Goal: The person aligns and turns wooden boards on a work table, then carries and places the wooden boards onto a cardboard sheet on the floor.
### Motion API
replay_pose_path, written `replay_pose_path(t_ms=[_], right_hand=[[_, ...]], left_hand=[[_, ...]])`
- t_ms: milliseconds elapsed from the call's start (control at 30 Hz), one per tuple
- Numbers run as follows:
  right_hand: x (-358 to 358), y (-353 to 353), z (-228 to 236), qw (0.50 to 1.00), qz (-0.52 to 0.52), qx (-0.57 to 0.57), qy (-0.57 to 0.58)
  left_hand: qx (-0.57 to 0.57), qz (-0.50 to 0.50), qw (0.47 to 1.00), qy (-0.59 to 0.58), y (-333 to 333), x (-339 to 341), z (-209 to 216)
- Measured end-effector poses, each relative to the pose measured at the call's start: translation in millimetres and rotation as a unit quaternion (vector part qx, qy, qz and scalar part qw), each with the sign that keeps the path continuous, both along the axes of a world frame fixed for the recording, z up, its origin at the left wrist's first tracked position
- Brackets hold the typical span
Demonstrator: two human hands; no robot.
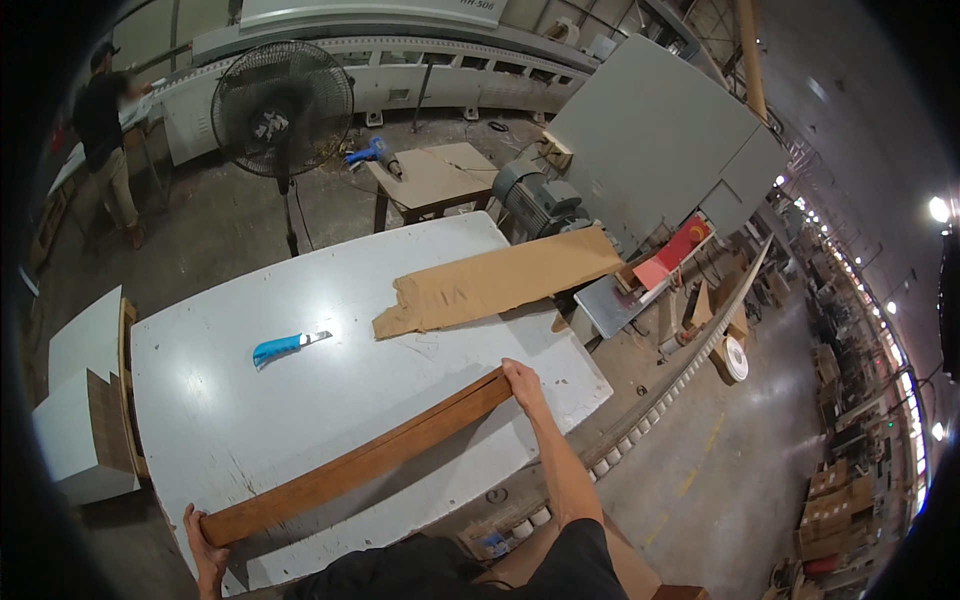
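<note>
A long brown wooden board [360,458] with a groove along its upper edge slants across the near side of the white table [215,400]. My left hand [205,540] grips its lower left end, thumb and fingers on either side. At the far right end, my right hand [522,382] is closed round the other tip of the board. Beyond the board lies a blue-handled utility knife [290,347], its blade pointing right. A torn strip of brown cardboard [500,278] rests along the back right of the table and overhangs its edge.
A black pedestal fan [283,110] stands behind the table. Near it, a blue heat gun [375,155] sits on a small table [445,170]. An electric motor [540,200] adjoins the grey cabinet [660,130]. White panels [85,430] are stacked at left. A person [105,140] works far left.
</note>
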State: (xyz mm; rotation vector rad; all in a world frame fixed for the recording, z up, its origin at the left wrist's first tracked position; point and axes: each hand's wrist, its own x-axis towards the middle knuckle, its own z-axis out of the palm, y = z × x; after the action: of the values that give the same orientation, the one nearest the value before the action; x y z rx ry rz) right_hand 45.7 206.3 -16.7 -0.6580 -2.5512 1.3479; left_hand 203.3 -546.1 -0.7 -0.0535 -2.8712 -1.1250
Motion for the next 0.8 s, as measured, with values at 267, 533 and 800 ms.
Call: replay_pose_path(t_ms=[267,533,800], right_hand=[[-18.2,74.3,34.6,0.895,-0.208,-0.353,0.176],[-57.2,130.9,34.2,0.715,-0.337,-0.515,0.331],[-73.2,120.8,34.4,0.699,-0.385,-0.490,0.352]], left_hand=[[-0.157,-0.003,0.987,-0.035,0.9,6.6,49.6],[-0.064,0.103,0.992,-0.019,22.6,-31.0,69.4],[0.053,0.040,0.998,0.015,131.0,-111.6,83.3]])
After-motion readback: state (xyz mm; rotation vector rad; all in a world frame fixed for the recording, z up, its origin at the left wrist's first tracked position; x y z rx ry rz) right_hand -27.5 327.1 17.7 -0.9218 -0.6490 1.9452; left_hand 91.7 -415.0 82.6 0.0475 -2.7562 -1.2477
